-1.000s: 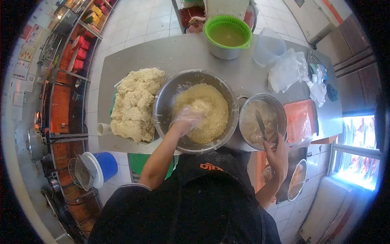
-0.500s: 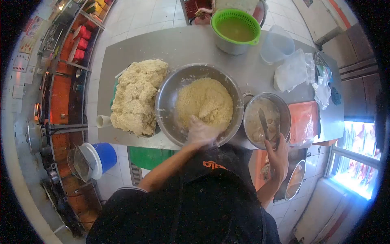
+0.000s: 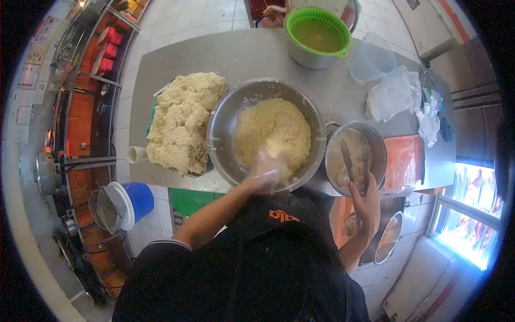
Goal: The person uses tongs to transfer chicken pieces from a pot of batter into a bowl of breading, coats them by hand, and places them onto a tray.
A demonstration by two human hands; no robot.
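In the large metal bowl (image 3: 217, 155) lies a heap of pale yellow crumbs (image 3: 255, 126). My left hand (image 3: 266, 166) is down in these crumbs at the near side, dusted pale and smeared by motion. A pale lump shows at its fingertips, too blurred to name. My right hand (image 3: 367, 201) is closed on metal tongs (image 3: 347, 158), whose arms reach into a metal pot (image 3: 382, 153). Cloudy liquid with pale pieces in it fills the pot's lower part. To the left of the bowl, a tray is piled high with crumb-coated pieces (image 3: 182, 123).
A green strainer (image 3: 343, 51) with yellowish liquid sits at the back. Near it stand a clear plastic container (image 3: 373, 59) and plastic bags (image 3: 389, 96). An orange tray (image 3: 402, 158) lies right of the pot. A blue bucket (image 3: 140, 198) is at floor level, left.
My left hand has shifted slightly right and farther into the crumbs. The tongs and my right hand stay at the pot. The whole view has tilted a little.
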